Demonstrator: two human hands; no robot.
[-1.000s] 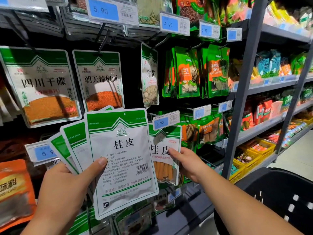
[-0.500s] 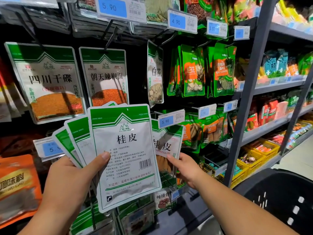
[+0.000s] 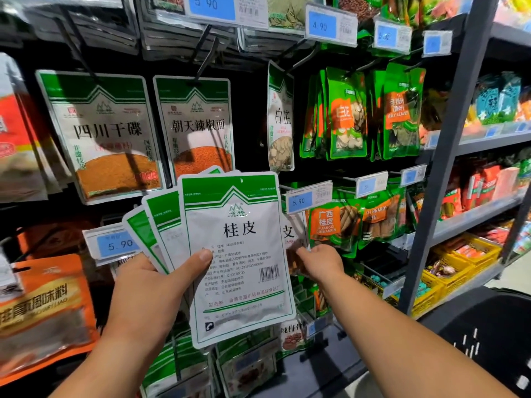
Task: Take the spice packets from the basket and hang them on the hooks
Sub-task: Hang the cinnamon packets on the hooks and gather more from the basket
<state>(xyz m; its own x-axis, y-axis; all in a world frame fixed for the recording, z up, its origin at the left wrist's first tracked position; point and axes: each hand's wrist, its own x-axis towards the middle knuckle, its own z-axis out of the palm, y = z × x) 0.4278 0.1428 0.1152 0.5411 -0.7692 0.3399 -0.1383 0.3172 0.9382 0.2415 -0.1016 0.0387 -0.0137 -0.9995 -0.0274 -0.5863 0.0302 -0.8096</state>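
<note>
Centre frame, a fan of cinnamon packets [image 3: 238, 254] sits gripped in the left hand [image 3: 149, 288], thumb on the front one, while just right the right hand [image 3: 321, 261] pinches a hanging cinnamon packet [image 3: 290, 234] below a 5.90 price tag [image 3: 309, 198], black basket [image 3: 488, 326] lower right.

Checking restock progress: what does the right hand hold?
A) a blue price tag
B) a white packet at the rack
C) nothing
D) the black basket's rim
B: the right hand pinches the edge of a white packet at the rack, partly hidden behind the fanned packets that the left hand holds.
</note>
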